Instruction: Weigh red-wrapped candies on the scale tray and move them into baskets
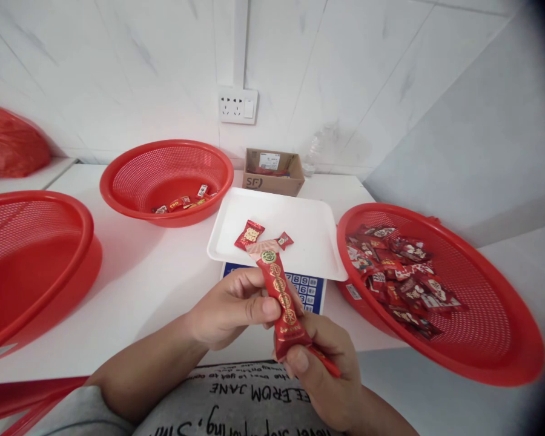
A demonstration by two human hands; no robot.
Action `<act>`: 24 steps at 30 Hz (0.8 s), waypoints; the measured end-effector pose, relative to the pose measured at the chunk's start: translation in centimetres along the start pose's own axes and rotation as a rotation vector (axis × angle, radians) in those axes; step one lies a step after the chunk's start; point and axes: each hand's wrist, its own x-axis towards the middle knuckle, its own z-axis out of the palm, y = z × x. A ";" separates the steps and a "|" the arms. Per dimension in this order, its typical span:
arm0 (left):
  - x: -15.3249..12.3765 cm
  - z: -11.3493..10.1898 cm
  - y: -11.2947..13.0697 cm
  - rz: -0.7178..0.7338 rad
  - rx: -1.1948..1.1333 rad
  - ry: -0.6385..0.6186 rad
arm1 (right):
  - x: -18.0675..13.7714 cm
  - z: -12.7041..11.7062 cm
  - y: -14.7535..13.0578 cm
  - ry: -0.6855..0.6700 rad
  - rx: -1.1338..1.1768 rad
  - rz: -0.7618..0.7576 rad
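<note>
Red and gold, a long stick packet is held over the near edge of the bench, tilted with its top end leaning away. The left hand is closed on its middle, thumb pressed to the printed face. The right hand is closed round its lower end, pinching it between thumb and fingers.

Just behind the hands stands a scale with a blue keypad, carrying a white tray. Two small red wrapped sweets lie near the tray's front edge, a larger one and a smaller one, slightly apart.

To the right, close beside the tray, a tilted red basket holds a heap of red sweets. To the left sits a large red basket.

Farther back, a third basket contains a few sweets. Against the wall stand a cardboard box and a clear bottle, below a wall socket. A red bag lies at the far left.
</note>
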 end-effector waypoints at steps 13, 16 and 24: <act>-0.2 -0.1 -0.4 0.096 0.099 -0.014 | 0.1 0.1 -0.1 0.022 0.055 -0.046; -0.2 -0.1 -0.3 0.145 0.154 -0.029 | 0.2 0.0 -0.1 0.020 0.000 -0.083; -0.5 0.5 0.6 0.201 0.181 -0.104 | 0.2 0.2 -0.3 0.024 -0.014 -0.136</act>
